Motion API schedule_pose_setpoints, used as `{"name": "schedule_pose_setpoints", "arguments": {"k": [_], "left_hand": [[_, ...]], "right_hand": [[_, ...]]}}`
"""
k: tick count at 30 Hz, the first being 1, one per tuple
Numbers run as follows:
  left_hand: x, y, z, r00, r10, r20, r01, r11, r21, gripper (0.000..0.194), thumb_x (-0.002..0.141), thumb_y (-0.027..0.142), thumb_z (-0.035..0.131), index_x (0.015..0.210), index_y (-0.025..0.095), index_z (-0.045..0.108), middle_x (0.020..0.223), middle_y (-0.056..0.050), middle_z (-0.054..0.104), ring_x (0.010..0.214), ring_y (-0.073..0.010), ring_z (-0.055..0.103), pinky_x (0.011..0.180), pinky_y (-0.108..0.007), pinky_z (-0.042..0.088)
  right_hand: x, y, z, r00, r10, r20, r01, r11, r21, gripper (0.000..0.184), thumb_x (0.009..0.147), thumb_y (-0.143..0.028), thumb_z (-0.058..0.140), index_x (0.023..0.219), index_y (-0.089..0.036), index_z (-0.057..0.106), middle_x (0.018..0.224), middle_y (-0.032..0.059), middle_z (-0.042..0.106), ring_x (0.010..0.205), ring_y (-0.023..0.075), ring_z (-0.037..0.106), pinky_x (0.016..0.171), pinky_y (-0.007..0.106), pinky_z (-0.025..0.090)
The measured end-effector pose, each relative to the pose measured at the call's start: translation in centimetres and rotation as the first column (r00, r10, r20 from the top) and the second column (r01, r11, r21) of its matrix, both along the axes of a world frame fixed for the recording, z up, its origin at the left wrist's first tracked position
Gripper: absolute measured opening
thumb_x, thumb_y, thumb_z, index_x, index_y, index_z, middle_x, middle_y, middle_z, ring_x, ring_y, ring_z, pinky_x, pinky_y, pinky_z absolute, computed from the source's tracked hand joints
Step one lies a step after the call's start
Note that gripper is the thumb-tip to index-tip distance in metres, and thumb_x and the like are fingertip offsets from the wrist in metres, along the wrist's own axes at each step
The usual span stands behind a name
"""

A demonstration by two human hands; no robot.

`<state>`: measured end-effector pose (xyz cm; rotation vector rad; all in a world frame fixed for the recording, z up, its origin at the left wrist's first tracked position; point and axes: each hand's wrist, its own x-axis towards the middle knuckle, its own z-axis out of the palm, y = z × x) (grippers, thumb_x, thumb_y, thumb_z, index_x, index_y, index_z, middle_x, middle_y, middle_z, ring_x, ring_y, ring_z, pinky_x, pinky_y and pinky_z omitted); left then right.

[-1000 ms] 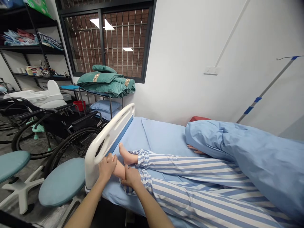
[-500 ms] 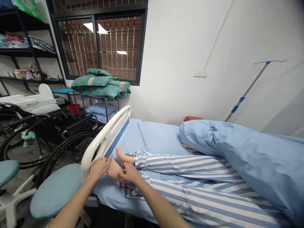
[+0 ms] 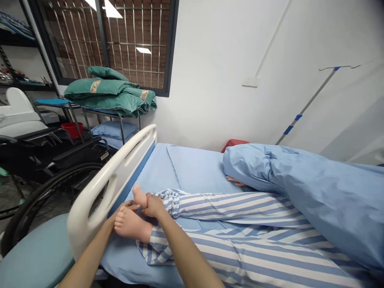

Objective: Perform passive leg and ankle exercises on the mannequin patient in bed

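Two bare feet stick out of blue-and-white striped trousers (image 3: 222, 204) on the bed. My right hand (image 3: 153, 206) is wrapped round the far foot (image 3: 139, 197) near its heel and ankle. My left hand (image 3: 128, 206) reaches behind the near foot, its visible fingers stretched out to the far foot's sole; part of this hand is hidden. The near foot (image 3: 132, 224) rests on the sheet with its toes up, between my forearms. A blue quilt (image 3: 300, 192) covers the upper body, and fingertips of the lying figure's hand (image 3: 236, 181) show at its edge.
The white footboard (image 3: 111, 172) rises just left of the feet. Beyond it stand a wheelchair (image 3: 66, 172) and a teal stool (image 3: 39, 248). Green bedding (image 3: 111, 92) lies on a metal rack under the window. An IV pole (image 3: 309, 104) leans at the right.
Both hands have moved from the near foot to the far foot. The near foot now lies free of my hands. The view has shifted closer and slightly right.
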<state>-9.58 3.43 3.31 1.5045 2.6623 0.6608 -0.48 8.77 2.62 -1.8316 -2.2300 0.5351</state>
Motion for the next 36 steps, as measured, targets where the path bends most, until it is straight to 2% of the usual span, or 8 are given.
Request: {"name": "schedule_pose_setpoints", "arguments": {"k": [2, 3, 7, 13, 22, 25, 30, 36], "left_hand": [[1.5, 0.3, -0.9, 0.955, 0.287, -0.071, -0.281, 0.956, 0.082, 0.051, 0.083, 0.012, 0.004, 0.099, 0.007, 0.053, 0.091, -0.02, 0.055, 0.086, -0.0318, 0.051, 0.06, -0.04, 0.034], [1.9, 0.6, -1.2, 0.929, 0.359, -0.088, -0.348, 0.929, 0.123, 0.051, 0.083, 0.012, 0.004, 0.1, 0.007, 0.052, 0.091, -0.019, 0.055, 0.085, -0.0308, 0.051, 0.06, -0.039, 0.034], [1.7, 1.9, -2.3, 0.905, 0.419, -0.072, -0.402, 0.898, 0.181, 0.051, 0.083, 0.011, 0.002, 0.097, 0.009, 0.051, 0.086, -0.016, 0.054, 0.081, -0.0293, 0.049, 0.059, -0.037, 0.033], [1.4, 2.2, -2.7, 0.908, 0.417, -0.037, -0.402, 0.893, 0.203, 0.049, 0.084, 0.011, 0.002, 0.097, 0.009, 0.049, 0.087, -0.015, 0.052, 0.082, -0.0285, 0.049, 0.06, -0.037, 0.034], [1.8, 1.2, -1.1, 0.935, 0.355, -0.009, -0.352, 0.929, 0.11, 0.047, 0.082, 0.01, 0.006, 0.106, 0.008, 0.046, 0.095, -0.019, 0.052, 0.088, -0.0335, 0.049, 0.062, -0.041, 0.034], [1.7, 1.3, -1.5, 0.936, 0.35, -0.029, -0.342, 0.928, 0.15, 0.048, 0.081, 0.01, 0.006, 0.105, 0.008, 0.048, 0.091, -0.019, 0.053, 0.085, -0.0342, 0.05, 0.059, -0.04, 0.033], [1.5, 2.1, -2.6, 0.897, 0.44, -0.038, -0.418, 0.872, 0.254, 0.051, 0.083, 0.012, 0.0, 0.098, 0.009, 0.049, 0.087, -0.017, 0.055, 0.084, -0.0315, 0.051, 0.06, -0.04, 0.035], [1.5, 2.3, -2.5, 0.902, 0.431, 0.007, -0.422, 0.88, 0.219, 0.052, 0.082, 0.011, 0.001, 0.101, 0.009, 0.05, 0.087, -0.017, 0.054, 0.086, -0.0318, 0.049, 0.062, -0.041, 0.035]], "right_hand": [[0.1, 0.4, -0.7, 1.0, 0.004, 0.007, -0.004, 1.0, 0.022, 0.05, 0.059, -0.042, 0.065, 0.099, -0.017, 0.049, 0.099, 0.0105, 0.064, 0.091, 0.0284, 0.06, 0.077, 0.037, 0.042], [0.1, 0.6, -1.0, 1.0, 0.008, 0.009, -0.008, 0.999, 0.041, 0.048, 0.06, -0.041, 0.065, 0.099, -0.017, 0.049, 0.099, 0.0105, 0.064, 0.091, 0.0282, 0.06, 0.079, 0.038, 0.042], [0.2, 0.9, -2.3, 0.999, 0.015, 0.029, -0.018, 0.996, 0.092, 0.048, 0.06, -0.038, 0.064, 0.1, -0.017, 0.048, 0.1, 0.0106, 0.063, 0.094, 0.0276, 0.059, 0.083, 0.038, 0.041], [0.6, 1.1, -1.9, 0.998, 0.052, 0.026, -0.053, 0.998, 0.043, 0.051, 0.057, -0.034, 0.068, 0.101, -0.017, 0.048, 0.102, 0.0117, 0.063, 0.093, 0.0277, 0.058, 0.081, 0.038, 0.042], [0.8, 1.4, -1.2, 0.996, 0.091, -0.007, -0.091, 0.995, -0.032, 0.057, 0.053, -0.032, 0.068, 0.104, -0.016, 0.049, 0.1, 0.0098, 0.063, 0.093, 0.0276, 0.059, 0.081, 0.039, 0.044], [0.8, 1.4, -1.4, 0.996, 0.092, -0.003, -0.092, 0.996, -0.008, 0.054, 0.057, -0.032, 0.067, 0.105, -0.015, 0.049, 0.103, 0.0115, 0.063, 0.098, 0.0287, 0.058, 0.084, 0.041, 0.043], [1.0, 1.6, -1.6, 0.989, 0.142, 0.035, -0.141, 0.99, -0.009, 0.058, 0.058, -0.034, 0.066, 0.109, -0.014, 0.046, 0.111, 0.0138, 0.059, 0.102, 0.0299, 0.055, 0.087, 0.042, 0.042], [1.1, 1.6, -1.7, 0.99, 0.14, 0.036, -0.14, 0.99, 0.007, 0.051, 0.063, -0.033, 0.062, 0.107, -0.016, 0.044, 0.111, 0.0125, 0.058, 0.104, 0.0293, 0.054, 0.088, 0.043, 0.04]]}}
